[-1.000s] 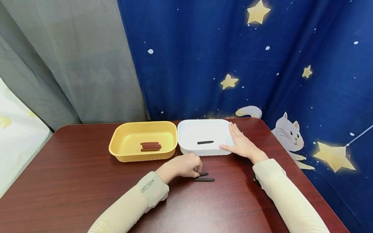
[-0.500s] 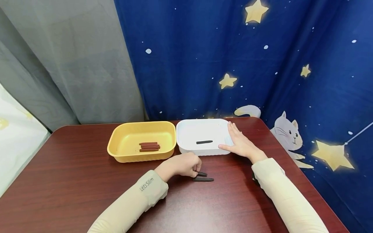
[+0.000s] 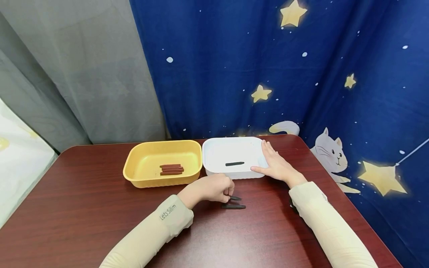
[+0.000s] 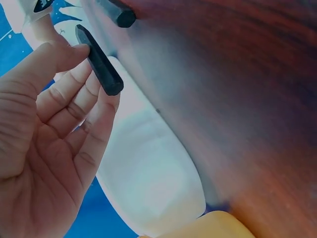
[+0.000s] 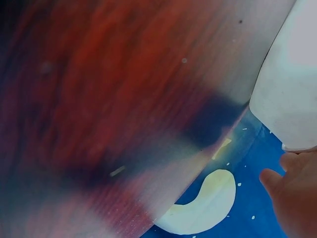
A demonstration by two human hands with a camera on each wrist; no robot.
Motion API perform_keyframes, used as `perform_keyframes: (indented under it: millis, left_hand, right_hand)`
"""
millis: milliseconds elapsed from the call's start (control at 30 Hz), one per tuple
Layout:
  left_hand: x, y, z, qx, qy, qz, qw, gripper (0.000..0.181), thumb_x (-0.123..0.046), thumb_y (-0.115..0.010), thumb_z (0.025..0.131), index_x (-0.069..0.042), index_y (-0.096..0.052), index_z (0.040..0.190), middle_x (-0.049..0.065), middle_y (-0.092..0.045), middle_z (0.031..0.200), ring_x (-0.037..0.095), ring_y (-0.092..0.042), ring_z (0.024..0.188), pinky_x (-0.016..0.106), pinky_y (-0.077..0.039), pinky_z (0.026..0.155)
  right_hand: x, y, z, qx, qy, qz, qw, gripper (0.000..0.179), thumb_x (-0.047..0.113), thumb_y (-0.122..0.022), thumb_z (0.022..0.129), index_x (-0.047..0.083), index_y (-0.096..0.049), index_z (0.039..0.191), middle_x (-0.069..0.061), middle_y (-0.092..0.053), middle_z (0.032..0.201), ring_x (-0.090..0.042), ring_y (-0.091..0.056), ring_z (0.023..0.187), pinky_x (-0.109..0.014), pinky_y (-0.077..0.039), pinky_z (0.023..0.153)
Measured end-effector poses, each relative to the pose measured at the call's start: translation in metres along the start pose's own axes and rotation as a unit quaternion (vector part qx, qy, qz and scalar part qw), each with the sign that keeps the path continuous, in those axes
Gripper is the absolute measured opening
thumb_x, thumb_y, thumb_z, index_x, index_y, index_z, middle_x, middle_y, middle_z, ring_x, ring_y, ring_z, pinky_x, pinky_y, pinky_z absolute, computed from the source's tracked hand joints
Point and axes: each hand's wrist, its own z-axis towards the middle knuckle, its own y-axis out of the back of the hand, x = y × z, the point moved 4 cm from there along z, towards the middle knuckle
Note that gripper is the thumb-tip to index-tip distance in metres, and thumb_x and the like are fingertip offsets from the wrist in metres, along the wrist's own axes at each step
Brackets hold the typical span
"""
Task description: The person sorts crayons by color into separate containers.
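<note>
My left hand (image 3: 214, 189) pinches a black crayon (image 4: 101, 64) between thumb and fingertips, just in front of the white bin (image 3: 237, 175). A second black crayon (image 3: 234, 207) lies on the table right beside it. Inside the white bin there is another black crayon (image 3: 234, 163). Spread fingers of my right hand (image 3: 276, 166) rest against that bin's right end, the thumb at its front corner. In the right wrist view only part of the right hand (image 5: 297, 193) shows, touching the bin's white wall (image 5: 290, 99).
A yellow bin (image 3: 142, 182) with several reddish-brown crayons (image 3: 172, 169) stands left of the white one, their ends touching or nearly so. Both are near the back edge of the dark red wooden table (image 3: 83, 204). Grey and blue curtains (image 3: 214, 74) hang behind.
The crayon pinched by my left hand has risen slightly away from the one lying on the table. My right hand stays on the white bin.
</note>
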Motion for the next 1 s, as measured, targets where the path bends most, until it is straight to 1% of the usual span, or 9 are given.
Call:
perform_keyframes:
  millis: [167,400,567,833,1000]
  left_hand:
    - [-0.003,0.006,0.001,-0.008,-0.007,-0.001,0.9999,0.008,-0.009,-0.072,0.083,-0.013,-0.068,0.077,-0.008,-0.061,0.068,0.003,-0.052,0.063,0.016,-0.044,0.061]
    - [-0.007,0.019,0.007,-0.029,-0.034,0.019,0.9988,0.005,-0.01,-0.071,0.083,-0.012,-0.069,0.079,-0.006,-0.064,0.07,0.003,-0.054,0.063,0.017,-0.045,0.062]
    - [-0.007,0.026,0.013,-0.038,-0.043,0.032,0.9978,0.006,-0.009,-0.069,0.081,-0.013,-0.068,0.077,-0.006,-0.063,0.071,0.002,-0.055,0.064,0.016,-0.045,0.063]
    - [-0.004,0.039,0.022,-0.06,-0.055,0.048,0.9955,0.005,-0.01,-0.068,0.083,-0.011,-0.073,0.084,-0.002,-0.067,0.075,0.007,-0.058,0.07,0.02,-0.048,0.069]
    - [0.0,0.046,0.025,-0.075,-0.059,0.042,0.9945,0.004,-0.01,-0.068,0.082,-0.009,-0.072,0.083,-0.001,-0.067,0.076,0.009,-0.059,0.071,0.021,-0.049,0.069]
  right_hand:
    - [0.0,0.0,0.0,0.001,-0.001,0.0,1.0,0.118,0.07,-0.06,0.085,0.001,0.002,0.159,-0.017,0.002,0.168,-0.034,-0.002,0.156,-0.059,-0.014,0.122]
    - [0.0,0.0,0.0,0.0,-0.002,0.001,1.0,0.117,0.069,-0.06,0.086,0.001,0.002,0.159,-0.017,0.003,0.168,-0.034,-0.001,0.156,-0.059,-0.014,0.122]
    - [-0.001,-0.002,-0.001,0.002,-0.002,0.002,1.0,0.118,0.07,-0.06,0.085,0.002,0.003,0.159,-0.017,0.003,0.168,-0.034,0.0,0.156,-0.059,-0.013,0.122]
    - [0.0,-0.001,-0.002,0.003,0.001,0.01,0.9999,0.118,0.069,-0.061,0.085,0.001,0.002,0.159,-0.017,0.004,0.168,-0.034,0.0,0.156,-0.06,-0.013,0.122]
    - [0.002,-0.001,-0.001,0.0,0.004,0.012,0.9999,0.117,0.068,-0.061,0.085,0.002,0.001,0.159,-0.017,0.002,0.168,-0.034,0.0,0.156,-0.06,-0.014,0.122]
